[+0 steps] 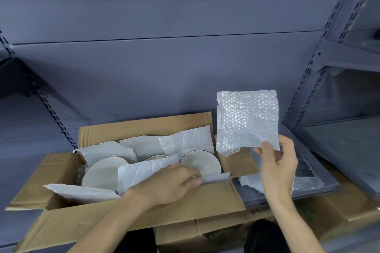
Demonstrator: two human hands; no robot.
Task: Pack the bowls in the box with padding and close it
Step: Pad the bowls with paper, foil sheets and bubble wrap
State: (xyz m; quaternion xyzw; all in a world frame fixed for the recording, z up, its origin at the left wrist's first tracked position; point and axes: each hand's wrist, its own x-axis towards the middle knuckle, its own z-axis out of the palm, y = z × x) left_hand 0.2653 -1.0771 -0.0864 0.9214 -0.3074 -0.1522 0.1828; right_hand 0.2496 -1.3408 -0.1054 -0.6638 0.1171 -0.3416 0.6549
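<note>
I see the grey metal shelf [316,188] first, its right bays cut off by the frame edge. On it sits the open cardboard box [144,209], flaps splayed, matte brown and creased. Inside, three pale round glazed bowls [200,163] lie half buried under crumpled white foam sheets [141,170]; the middle bowl shows only a sliver of rim. My right hand [277,170], to the right of the box, has its grip clamped on a square of bubble wrap [247,121], held upright. My left hand [172,183] pinches the foam sheet's edge at the box's near wall, fingertips together.
</note>
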